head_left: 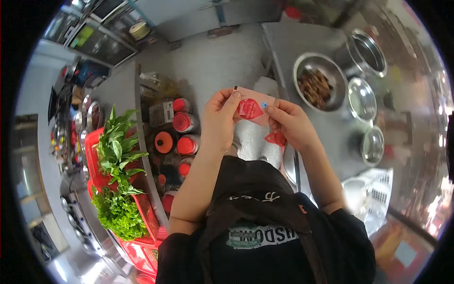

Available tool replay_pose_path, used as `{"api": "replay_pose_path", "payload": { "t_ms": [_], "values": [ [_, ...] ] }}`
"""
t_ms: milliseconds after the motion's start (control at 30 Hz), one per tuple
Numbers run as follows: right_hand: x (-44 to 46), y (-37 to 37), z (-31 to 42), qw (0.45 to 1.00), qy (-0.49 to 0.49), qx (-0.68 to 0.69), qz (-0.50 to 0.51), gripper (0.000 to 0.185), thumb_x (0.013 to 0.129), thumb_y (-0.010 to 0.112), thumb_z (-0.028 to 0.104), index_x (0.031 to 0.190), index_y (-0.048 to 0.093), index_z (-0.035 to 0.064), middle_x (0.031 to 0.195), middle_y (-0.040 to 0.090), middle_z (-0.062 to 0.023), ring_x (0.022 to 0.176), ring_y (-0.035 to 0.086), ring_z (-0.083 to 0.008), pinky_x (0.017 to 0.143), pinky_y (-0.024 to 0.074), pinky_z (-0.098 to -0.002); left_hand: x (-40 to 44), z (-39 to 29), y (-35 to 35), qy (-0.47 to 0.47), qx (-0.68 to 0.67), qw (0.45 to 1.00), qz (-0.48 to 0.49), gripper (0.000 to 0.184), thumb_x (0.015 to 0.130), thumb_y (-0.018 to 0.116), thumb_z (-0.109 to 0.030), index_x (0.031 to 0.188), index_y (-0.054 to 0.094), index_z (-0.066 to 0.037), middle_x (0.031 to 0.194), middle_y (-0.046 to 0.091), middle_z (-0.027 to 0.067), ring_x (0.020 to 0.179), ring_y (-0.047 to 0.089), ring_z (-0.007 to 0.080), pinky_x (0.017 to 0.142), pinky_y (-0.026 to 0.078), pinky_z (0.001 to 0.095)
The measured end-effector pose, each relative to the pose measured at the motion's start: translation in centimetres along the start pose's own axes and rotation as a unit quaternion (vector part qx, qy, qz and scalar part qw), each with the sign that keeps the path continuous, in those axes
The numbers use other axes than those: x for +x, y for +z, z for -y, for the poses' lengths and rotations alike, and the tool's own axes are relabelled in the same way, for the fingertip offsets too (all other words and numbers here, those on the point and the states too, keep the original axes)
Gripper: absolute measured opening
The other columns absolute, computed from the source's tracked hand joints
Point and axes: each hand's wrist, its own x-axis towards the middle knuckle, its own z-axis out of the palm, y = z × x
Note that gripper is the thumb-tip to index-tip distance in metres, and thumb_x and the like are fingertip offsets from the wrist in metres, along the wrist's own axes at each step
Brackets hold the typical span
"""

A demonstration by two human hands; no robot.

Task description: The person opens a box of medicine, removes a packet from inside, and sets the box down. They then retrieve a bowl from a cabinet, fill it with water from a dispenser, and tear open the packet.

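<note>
Black cloth is closest: a shirt (340, 236) and a dark apron (255, 208) with white marks on it. Both arms reach forward from the short sleeves, bent at the elbows, and the hands come together in front of the chest.

The left hand (224, 110) has its fingers curled in and its thumb on top. It is almost closed, and it pinches the left side of a packet (257, 97). The right hand (289, 124) is nearly closed too, with its thumb and fingers pinching the packet's right side. Something red (275, 138) shows just under that hand; I can't tell what it is.

The packet is between the two hands, up in the air. It is small, flat and pale pink, with a big red shape, pale writing and a little blue spot. It tilts down to the right.

To the left, red baskets (150, 218) hold green leaves (116, 146). Jars with red lids (187, 145) stand beside them. Farther off on the right, a metal bowl (336, 78) of brown food (314, 88) sits on a grey bench (302, 42).
</note>
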Motion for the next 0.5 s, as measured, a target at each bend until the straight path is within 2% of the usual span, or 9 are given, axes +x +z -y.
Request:
{"api": "replay_pose_path", "payload": {
  "t_ms": [167,267,367,467,500],
  "values": [
    [10.8,5.0,3.5,0.998,-0.006,0.002,0.057,0.016,0.093,0.063,0.020,0.084,0.060,0.0069,0.068,0.054,0.0018,0.060,0.049,-0.0077,0.057,0.0394,-0.0212,6.5,-5.1,-4.6,0.032,-0.071,0.995,-0.059,0.020,0.094,0.061,-0.015,0.105,0.057,0.001,0.094,0.065,0.0070,0.081,0.064,0.0128,0.073,0.054,0.0266],
    [18.4,8.7,5.4,0.993,-0.032,-0.062,0.100,0.019,0.095,0.059,0.022,0.087,0.060,0.0056,0.070,0.055,0.0004,0.062,0.049,-0.0090,0.058,0.0393,-0.0226,11.9,-8.7,-8.7,0.044,-0.104,0.991,-0.074,0.016,0.093,0.062,-0.014,0.102,0.058,-0.002,0.092,0.065,0.0070,0.080,0.065,0.0140,0.073,0.055,0.0280],
    [25.6,13.7,8.1,0.988,-0.017,-0.074,0.135,0.022,0.098,0.053,0.023,0.095,0.061,0.0029,0.073,0.056,-0.0017,0.064,0.050,-0.0105,0.059,0.0403,-0.0251,17.3,-12.6,-13.1,0.072,-0.159,0.981,-0.082,0.016,0.093,0.061,-0.013,0.102,0.057,0.000,0.095,0.064,0.0085,0.085,0.064,0.0160,0.077,0.055,0.0314],
    [33.5,17.3,10.6,0.985,-0.023,-0.097,0.142,0.032,0.099,0.048,0.030,0.100,0.063,0.0018,0.085,0.061,-0.0029,0.070,0.052,-0.0106,0.062,0.0431,-0.0251,22.0,-17.2,-16.3,0.090,-0.146,0.979,-0.105,0.020,0.095,0.058,-0.013,0.107,0.056,0.002,0.096,0.065,0.0089,0.085,0.064,0.0149,0.077,0.054,0.0312],
    [35.5,18.8,12.1,0.977,-0.037,-0.137,0.161,0.034,0.100,0.045,0.030,0.112,0.062,0.0031,0.095,0.064,-0.0033,0.081,0.056,-0.0113,0.068,0.0455,-0.0264,23.6,-18.1,-17.4,0.094,-0.164,0.978,-0.084,0.019,0.095,0.058,-0.014,0.108,0.057,0.001,0.096,0.065,0.0083,0.085,0.064,0.0151,0.077,0.054,0.0310]
  ]
}}
